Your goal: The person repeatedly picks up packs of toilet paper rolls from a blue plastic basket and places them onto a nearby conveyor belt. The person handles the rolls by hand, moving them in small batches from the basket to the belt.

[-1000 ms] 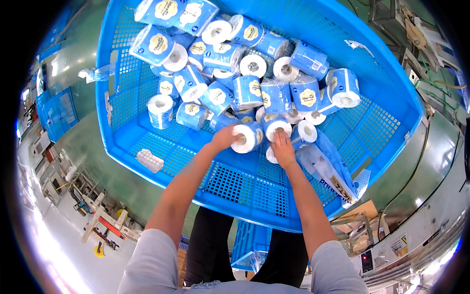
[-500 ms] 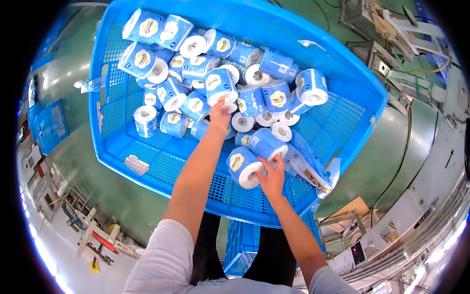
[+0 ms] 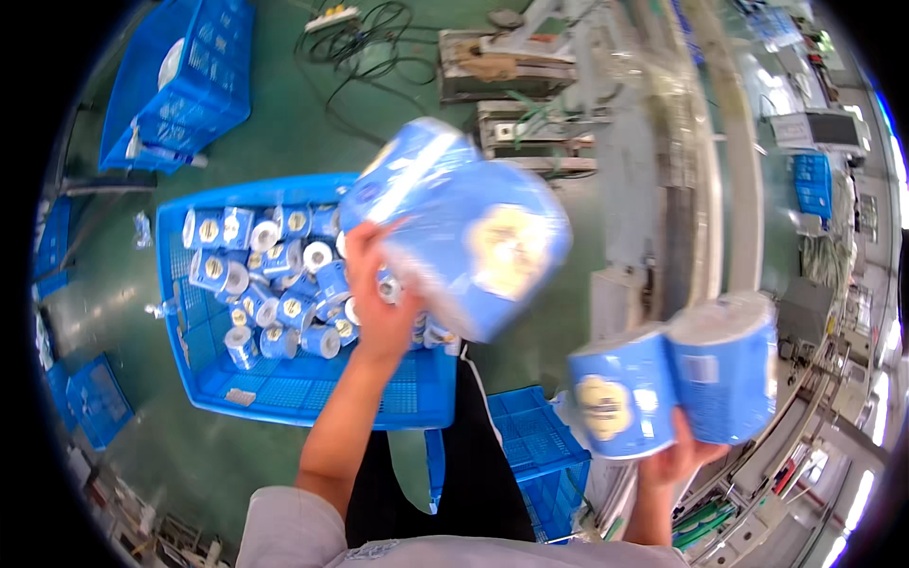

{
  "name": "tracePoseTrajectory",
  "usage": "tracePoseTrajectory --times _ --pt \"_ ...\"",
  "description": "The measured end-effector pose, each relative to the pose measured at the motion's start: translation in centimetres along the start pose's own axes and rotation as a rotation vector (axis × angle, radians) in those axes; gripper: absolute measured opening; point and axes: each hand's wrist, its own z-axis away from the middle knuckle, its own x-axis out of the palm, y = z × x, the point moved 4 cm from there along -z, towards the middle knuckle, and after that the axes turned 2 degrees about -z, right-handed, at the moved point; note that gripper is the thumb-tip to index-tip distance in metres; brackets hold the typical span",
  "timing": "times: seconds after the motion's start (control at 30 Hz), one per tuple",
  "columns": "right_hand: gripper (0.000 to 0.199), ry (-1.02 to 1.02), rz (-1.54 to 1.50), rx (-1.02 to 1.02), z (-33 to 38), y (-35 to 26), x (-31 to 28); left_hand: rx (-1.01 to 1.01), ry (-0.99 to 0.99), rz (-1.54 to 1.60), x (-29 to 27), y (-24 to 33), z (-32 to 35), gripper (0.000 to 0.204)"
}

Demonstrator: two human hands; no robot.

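Observation:
In my left hand (image 3: 377,295) are two toilet rolls (image 3: 488,248) in blue wrappers with cream labels, raised close to the camera; motion blurs them a little. Its fingers are closed at their near side. Over to the right, my right hand (image 3: 674,456) grips another pair of toilet rolls (image 3: 721,371) from below, side by side, the thumb and fingers pressed to them. Behind and below my left arm, a large blue plastic crate (image 3: 284,415) holds several more wrapped rolls (image 3: 296,308), lying at mixed angles. The rolls held up hide part of its right end.
Grey machine rails (image 3: 684,189) run along the right side. A second blue crate (image 3: 213,99) stands at the far left, and stacked blue crates (image 3: 540,431) are beside my legs. Black cables (image 3: 365,57) lie on the green floor beyond the crate.
Both hands have lifted two toilet rolls each out of the crate and moved right. The view has turned right, so the crate now appears farther left and smaller.

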Motion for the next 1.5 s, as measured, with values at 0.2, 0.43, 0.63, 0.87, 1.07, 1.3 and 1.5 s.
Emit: tracePoseTrajectory --times 0.2,0.43,0.63,0.87,1.07,1.3,1.5 --pt "0.032 -0.347 0.576 0.01 1.6 9.0 -14.2 0.553 -0.267 0.004 20.0 22.0 -2.4 0.047" --pt "0.015 -0.851 0.355 0.038 4.5 12.6 -14.5 0.687 -1.044 -0.808 34.7 26.7 4.2 0.039" --pt "0.025 -0.775 0.348 0.067 2.5 12.5 -8.7 0.822 -0.684 -0.767 34.9 22.4 3.1 0.039" --pt "0.042 -0.365 -0.094 0.045 1.1 3.2 -2.0 0.552 -0.241 -0.039 17.5 10.2 0.3 0.038" --pt "0.041 -0.902 -0.861 0.343 11.6 -13.2 29.8 -0.286 -0.182 -0.516 -5.2 -20.0 16.8 0.044" --pt "0.042 -1.08 0.057 0.524 30.4 -8.0 60.8 -1.066 -0.317 -1.064 -19.6 -44.3 28.3 0.082" --pt "0.044 -1.412 0.137 0.709 31.6 -5.1 70.2 -1.129 -0.533 -1.258 -22.6 -52.5 27.6 0.085"
